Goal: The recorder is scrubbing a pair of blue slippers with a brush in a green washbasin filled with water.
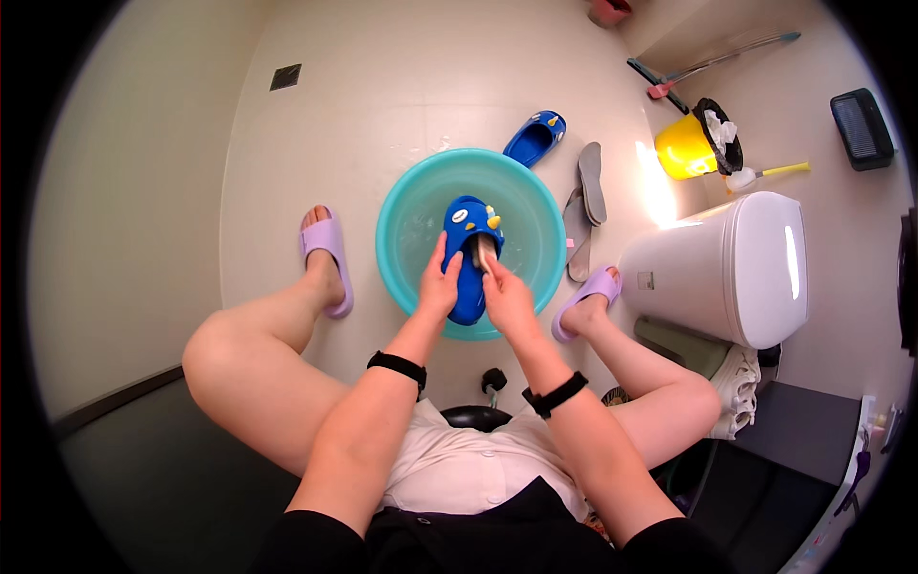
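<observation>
My left hand grips the left side of a blue rubber clog, which carries yellow and white charms on its toe. The clog is held over a turquoise plastic basin with water in it. In my right hand is a pale-handled brush, its far end inside the clog's opening. The brush's bristles are mostly hidden by the clog. A second blue clog rests on the floor just beyond the basin's upper right rim.
Several grey insoles lie on the floor right of the basin. Farther right stand a yellow trash bin with a black liner and a large white lidded bin. A floor drain is at upper left. My feet in lilac slides flank the basin.
</observation>
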Tool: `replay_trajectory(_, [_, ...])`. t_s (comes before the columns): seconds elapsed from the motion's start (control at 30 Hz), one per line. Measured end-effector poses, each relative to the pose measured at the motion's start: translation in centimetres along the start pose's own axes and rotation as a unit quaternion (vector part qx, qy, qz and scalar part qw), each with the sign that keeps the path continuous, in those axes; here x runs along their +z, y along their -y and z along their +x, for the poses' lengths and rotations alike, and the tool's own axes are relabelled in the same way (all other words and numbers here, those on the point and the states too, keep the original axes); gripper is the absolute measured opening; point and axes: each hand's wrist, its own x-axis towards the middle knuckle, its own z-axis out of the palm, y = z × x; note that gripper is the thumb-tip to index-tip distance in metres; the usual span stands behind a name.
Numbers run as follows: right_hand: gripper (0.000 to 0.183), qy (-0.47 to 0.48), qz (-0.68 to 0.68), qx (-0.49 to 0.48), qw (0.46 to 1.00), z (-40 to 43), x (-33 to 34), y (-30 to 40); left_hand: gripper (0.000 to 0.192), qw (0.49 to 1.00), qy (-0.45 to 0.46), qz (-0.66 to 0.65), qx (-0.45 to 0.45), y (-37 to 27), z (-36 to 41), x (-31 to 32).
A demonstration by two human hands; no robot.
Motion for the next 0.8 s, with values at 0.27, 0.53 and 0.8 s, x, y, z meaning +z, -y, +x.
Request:
replay_trajectory(0.27, [0.036,-0.06,0.017,-0.032,0.998,0.4,-0.1,1.2,0.059,0.998,0.064,0.007,0.001,-1.0,-1.0,0.4])
replay_trajectory(0.53, [0.042,-0.02,0.006,-0.037,0.999,-1.2,0.6,3.1,0.053,0.999,0.023,-0.031,-0.031,-1.1,-1.2,0.6])
replay_trajectory(0.8, [0.041,-0.037,-0.019,-0.036,0.998,-0.8,0.9,2.2,0.05,0.995,0.064,-0.024,-0.071,-1.6,-1.0,0.1])
